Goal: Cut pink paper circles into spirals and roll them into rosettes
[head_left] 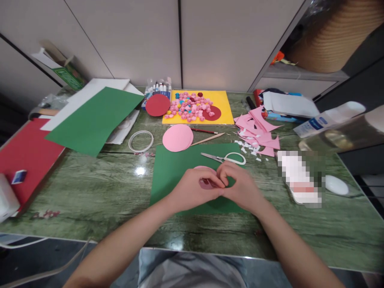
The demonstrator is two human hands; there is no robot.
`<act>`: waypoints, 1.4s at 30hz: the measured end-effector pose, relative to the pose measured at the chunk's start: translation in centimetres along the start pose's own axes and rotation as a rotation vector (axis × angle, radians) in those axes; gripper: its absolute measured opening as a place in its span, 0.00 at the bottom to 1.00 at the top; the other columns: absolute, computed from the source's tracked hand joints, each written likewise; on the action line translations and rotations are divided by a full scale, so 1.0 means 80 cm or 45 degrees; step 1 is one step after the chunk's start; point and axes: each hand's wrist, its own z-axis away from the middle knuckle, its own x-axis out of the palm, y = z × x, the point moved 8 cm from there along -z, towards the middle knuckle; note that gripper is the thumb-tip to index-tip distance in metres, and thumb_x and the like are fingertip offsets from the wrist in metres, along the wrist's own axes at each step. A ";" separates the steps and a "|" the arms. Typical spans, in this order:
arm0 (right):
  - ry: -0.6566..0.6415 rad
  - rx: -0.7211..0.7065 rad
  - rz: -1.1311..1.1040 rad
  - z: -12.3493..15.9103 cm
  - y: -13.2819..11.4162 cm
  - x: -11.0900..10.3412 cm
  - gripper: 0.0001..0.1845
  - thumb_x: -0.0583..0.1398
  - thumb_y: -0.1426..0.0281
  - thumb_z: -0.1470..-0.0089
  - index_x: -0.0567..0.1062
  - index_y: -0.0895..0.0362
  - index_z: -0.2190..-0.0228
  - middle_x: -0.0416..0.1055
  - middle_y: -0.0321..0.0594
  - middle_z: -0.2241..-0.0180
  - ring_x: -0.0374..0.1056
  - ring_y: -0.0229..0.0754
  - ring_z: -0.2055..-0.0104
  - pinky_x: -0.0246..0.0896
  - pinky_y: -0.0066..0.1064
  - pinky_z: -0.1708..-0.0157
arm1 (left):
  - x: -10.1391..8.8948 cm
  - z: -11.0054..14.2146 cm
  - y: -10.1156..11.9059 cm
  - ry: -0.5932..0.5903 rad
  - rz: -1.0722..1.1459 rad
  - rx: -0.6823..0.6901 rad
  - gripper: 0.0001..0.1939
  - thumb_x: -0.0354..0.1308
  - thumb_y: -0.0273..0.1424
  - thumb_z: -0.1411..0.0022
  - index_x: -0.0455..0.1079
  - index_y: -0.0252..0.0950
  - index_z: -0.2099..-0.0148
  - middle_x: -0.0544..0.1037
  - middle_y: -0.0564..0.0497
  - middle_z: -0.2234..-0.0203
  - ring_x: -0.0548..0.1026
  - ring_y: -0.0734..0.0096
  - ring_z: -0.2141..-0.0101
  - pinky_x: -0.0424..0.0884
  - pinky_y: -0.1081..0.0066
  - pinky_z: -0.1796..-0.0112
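Note:
My left hand (195, 187) is closed on a piece of pink paper (205, 184), which shows between its thumb and fingers and above the knuckles. The paper's full outline is hidden. My right hand (241, 185) pinches close against the left fingertips; what it holds, if anything, is too small and covered to tell. Both hands are over a green paper sheet (171, 164) on the table. Just beyond the right hand lie scissors (235, 158) with white handles. Pink paper circles (177, 138) lie stacked past the sheet's far edge.
A yellow sheet (226, 106) bears many small pink balls (189, 108). Around it are a red paper circle (157, 105), a tape roll (141, 141), a pencil (210, 139) and pink scraps (258, 130). A bottle (330, 120) and white mouse (337, 185) stand right; green paper (96, 120) lies left.

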 end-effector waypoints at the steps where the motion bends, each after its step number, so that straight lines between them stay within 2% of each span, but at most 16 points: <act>1: 0.002 -0.035 0.034 0.000 -0.003 0.000 0.20 0.63 0.76 0.57 0.55 0.54 0.83 0.63 0.34 0.75 0.60 0.40 0.71 0.53 0.30 0.69 | 0.000 -0.001 -0.003 -0.022 0.034 -0.028 0.03 0.63 0.28 0.50 0.74 0.34 0.71 0.78 0.47 0.67 0.74 0.67 0.63 0.69 0.68 0.59; 6: -0.028 -0.212 0.234 0.002 -0.013 0.009 0.19 0.62 0.71 0.52 0.55 0.55 0.82 0.63 0.35 0.75 0.59 0.40 0.70 0.50 0.33 0.66 | 0.003 -0.005 -0.012 -0.151 0.138 -0.137 0.03 0.64 0.27 0.52 0.74 0.32 0.74 0.76 0.47 0.71 0.74 0.68 0.65 0.70 0.71 0.63; 9: -0.034 -0.230 0.282 0.002 -0.011 0.012 0.20 0.61 0.69 0.50 0.54 0.54 0.81 0.61 0.34 0.75 0.58 0.39 0.71 0.50 0.33 0.65 | 0.004 -0.005 -0.017 -0.183 0.147 -0.174 0.03 0.63 0.27 0.51 0.74 0.31 0.73 0.76 0.48 0.71 0.74 0.69 0.67 0.69 0.72 0.65; 12: -0.014 -0.194 0.271 0.001 -0.009 0.009 0.20 0.62 0.69 0.50 0.55 0.54 0.80 0.61 0.33 0.75 0.58 0.40 0.70 0.50 0.33 0.65 | -0.001 -0.006 -0.022 -0.120 0.118 -0.176 0.03 0.61 0.26 0.49 0.74 0.32 0.72 0.77 0.49 0.71 0.74 0.70 0.67 0.69 0.72 0.64; 18: 0.039 -0.099 0.220 -0.001 -0.008 -0.002 0.21 0.64 0.67 0.51 0.55 0.54 0.80 0.62 0.34 0.75 0.61 0.41 0.70 0.52 0.33 0.67 | -0.030 -0.008 -0.025 0.184 0.003 -0.129 0.04 0.60 0.29 0.47 0.75 0.34 0.68 0.79 0.50 0.70 0.75 0.70 0.66 0.70 0.71 0.62; 23: 0.065 -0.009 0.098 -0.001 -0.002 -0.006 0.20 0.64 0.68 0.51 0.56 0.54 0.81 0.63 0.34 0.75 0.60 0.40 0.71 0.54 0.32 0.69 | -0.045 -0.006 -0.022 0.367 0.019 -0.066 0.07 0.60 0.29 0.47 0.74 0.36 0.63 0.79 0.50 0.68 0.76 0.72 0.66 0.71 0.71 0.63; 33: 0.152 0.159 -0.220 0.000 0.017 -0.009 0.05 0.62 0.68 0.49 0.70 0.54 0.72 0.69 0.35 0.73 0.65 0.40 0.69 0.60 0.30 0.69 | -0.039 0.000 -0.008 0.403 0.013 0.040 0.09 0.59 0.28 0.44 0.71 0.38 0.58 0.78 0.52 0.69 0.75 0.74 0.66 0.70 0.72 0.60; 42: 0.218 0.146 -0.254 0.001 0.022 -0.010 0.04 0.61 0.68 0.48 0.73 0.53 0.67 0.72 0.37 0.69 0.68 0.41 0.67 0.65 0.33 0.66 | -0.035 0.002 -0.001 0.404 -0.055 0.088 0.10 0.58 0.28 0.43 0.70 0.38 0.57 0.78 0.51 0.66 0.76 0.73 0.64 0.70 0.71 0.59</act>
